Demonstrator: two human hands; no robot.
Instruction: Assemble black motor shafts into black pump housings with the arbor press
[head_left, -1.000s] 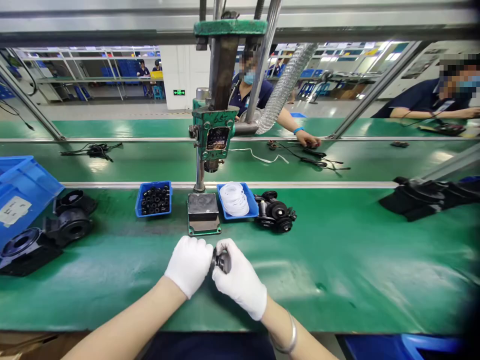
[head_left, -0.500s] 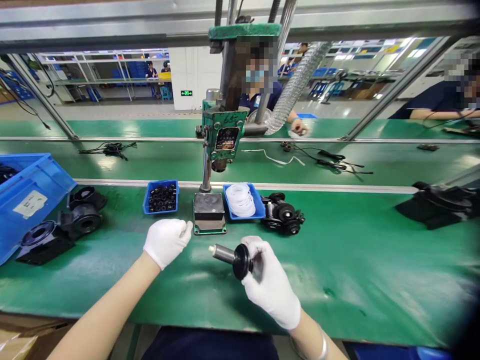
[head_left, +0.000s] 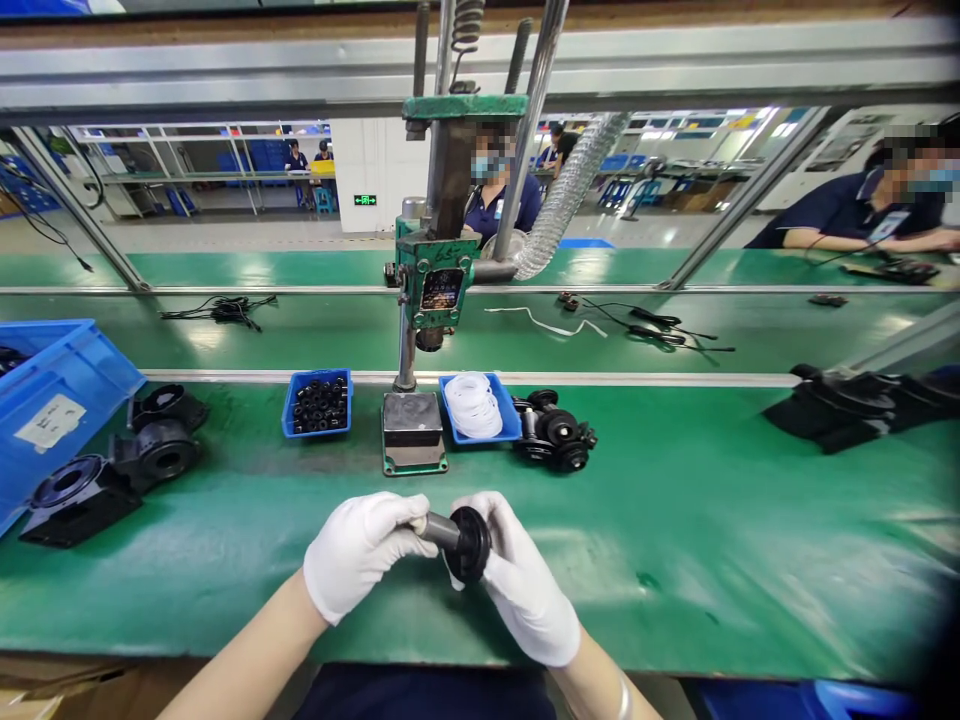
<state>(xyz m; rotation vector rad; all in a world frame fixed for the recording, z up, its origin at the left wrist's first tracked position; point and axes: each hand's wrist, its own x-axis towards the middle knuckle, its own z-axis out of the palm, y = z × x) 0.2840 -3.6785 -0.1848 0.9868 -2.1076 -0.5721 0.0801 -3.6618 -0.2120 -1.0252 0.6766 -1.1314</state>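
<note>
Both my hands wear white gloves and meet low in the middle of the view. My right hand (head_left: 517, 580) grips a black disc-shaped part with a grey shaft (head_left: 457, 537) pointing left. My left hand (head_left: 360, 550) is closed around the pale tip of that shaft. Just beyond stands a green hand press (head_left: 427, 280) with a grey base block (head_left: 411, 425). A small blue tray of black rings (head_left: 319, 402) sits left of the block, a blue tray of white rings (head_left: 476, 405) right of it.
Black assembled parts (head_left: 555, 432) lie beside the white-ring tray. Black housings (head_left: 112, 465) and a large blue crate (head_left: 52, 400) are at the left; more black parts (head_left: 847, 410) at the right. Cables lie on the far belt (head_left: 652, 322). Other people sit across the line.
My left hand came back from near the black-ring tray and closed on the shaft tip. The right hand kept holding the part, which now sits slightly closer to me.
</note>
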